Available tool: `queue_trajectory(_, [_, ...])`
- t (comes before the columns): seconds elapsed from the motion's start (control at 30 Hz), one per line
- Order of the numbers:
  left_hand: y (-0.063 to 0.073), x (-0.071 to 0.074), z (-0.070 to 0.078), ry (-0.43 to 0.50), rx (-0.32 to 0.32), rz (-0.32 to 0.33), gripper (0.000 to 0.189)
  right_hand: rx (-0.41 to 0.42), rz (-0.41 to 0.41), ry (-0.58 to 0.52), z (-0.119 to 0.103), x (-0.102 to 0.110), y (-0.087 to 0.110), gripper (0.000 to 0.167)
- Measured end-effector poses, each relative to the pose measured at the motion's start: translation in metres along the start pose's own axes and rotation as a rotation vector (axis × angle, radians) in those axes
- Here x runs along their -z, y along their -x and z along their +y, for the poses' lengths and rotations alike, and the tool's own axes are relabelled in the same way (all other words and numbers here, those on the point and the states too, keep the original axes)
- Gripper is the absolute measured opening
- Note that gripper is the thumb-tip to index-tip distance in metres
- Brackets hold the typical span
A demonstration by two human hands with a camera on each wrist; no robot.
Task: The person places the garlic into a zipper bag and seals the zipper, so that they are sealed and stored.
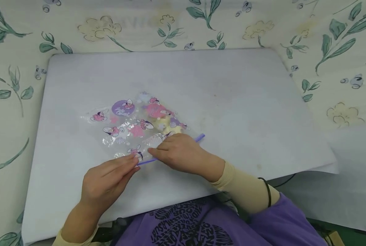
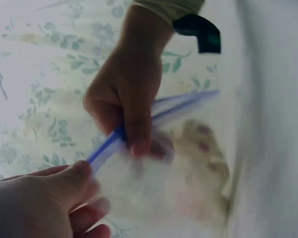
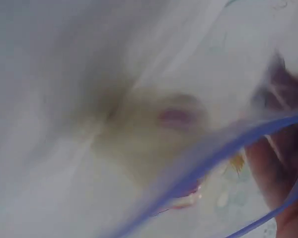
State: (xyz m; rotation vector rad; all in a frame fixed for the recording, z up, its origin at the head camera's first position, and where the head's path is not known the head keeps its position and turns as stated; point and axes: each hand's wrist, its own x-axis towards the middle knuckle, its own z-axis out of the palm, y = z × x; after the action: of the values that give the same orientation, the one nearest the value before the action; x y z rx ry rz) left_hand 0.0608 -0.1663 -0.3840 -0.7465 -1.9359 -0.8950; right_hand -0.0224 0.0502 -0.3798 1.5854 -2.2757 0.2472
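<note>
A clear plastic zip bag (image 1: 125,131) with pink and purple cartoon prints lies on the white tabletop, its blue-purple zip strip (image 1: 200,137) toward the person. Something pale yellow (image 1: 167,125) shows inside, near its right side. My left hand (image 1: 109,181) pinches the strip's left end between thumb and fingers, as the left wrist view also shows. Farther along the strip, my right hand (image 1: 183,153) grips it with thumb and curled fingers. In the right wrist view, the strip (image 3: 208,168) is parted into two bands, with the blurred contents (image 3: 139,134) behind the plastic.
The white tabletop (image 1: 247,102) extends around the bag, with its front edge close to the person's purple shirt (image 1: 189,225). Flower-patterned cloth (image 1: 339,68) surrounds the table at the back and sides. A dark cable (image 1: 285,181) runs by the front right edge.
</note>
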Motion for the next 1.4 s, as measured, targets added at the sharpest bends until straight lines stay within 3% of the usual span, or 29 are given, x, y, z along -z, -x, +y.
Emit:
queue_trajectory(0.1, [0.007, 0.002, -0.003, -0.023, 0.015, -0.056, 0.037, 0.017, -0.116, 0.014, 0.009, 0.004, 0.004, 0.024])
queue_trajectory(0.17, [0.015, 0.004, -0.005, -0.055, 0.057, -0.098, 0.039, 0.005, -0.202, 0.035, 0.011, 0.008, 0.004, 0.026])
queue_trajectory(0.3, [0.031, 0.008, -0.002, -0.048, 0.243, -0.208, 0.042, -0.045, -0.3, 0.004, 0.006, 0.014, 0.003, 0.03])
queue_trajectory(0.4, [0.037, 0.007, 0.0, 0.012, 0.365, -0.271, 0.028, -0.044, -0.27, -0.115, -0.006, 0.015, -0.006, 0.03])
queue_trajectory(0.47, [0.038, 0.006, 0.0, 0.034, 0.394, -0.277, 0.026, -0.027, -0.207, -0.159, -0.015, 0.011, -0.014, 0.026])
queue_trajectory(0.6, [0.04, 0.003, 0.001, -0.003, 0.378, -0.253, 0.035, -0.026, -0.111, -0.144, -0.026, 0.001, -0.023, 0.017])
queue_trajectory(0.7, [0.042, 0.0, 0.001, -0.046, 0.342, -0.22, 0.043, -0.041, -0.091, -0.174, -0.028, -0.004, -0.023, 0.016])
queue_trajectory(0.83, [0.042, -0.002, -0.002, -0.083, 0.306, -0.167, 0.043, -0.04, -0.118, -0.227, -0.028, -0.006, -0.024, 0.016])
queue_trajectory(1.13, [0.039, -0.001, -0.005, -0.07, 0.268, -0.113, 0.035, -0.109, -0.281, -0.179, -0.024, -0.002, -0.023, 0.015])
queue_trajectory(1.27, [0.038, 0.005, -0.006, -0.102, 0.271, -0.024, 0.036, -0.167, -0.297, -0.172, -0.011, 0.003, -0.011, 0.012])
queue_trajectory(1.4, [0.036, 0.009, -0.007, -0.075, 0.265, 0.079, 0.026, -0.194, -0.267, -0.174, 0.003, 0.003, 0.003, 0.01])
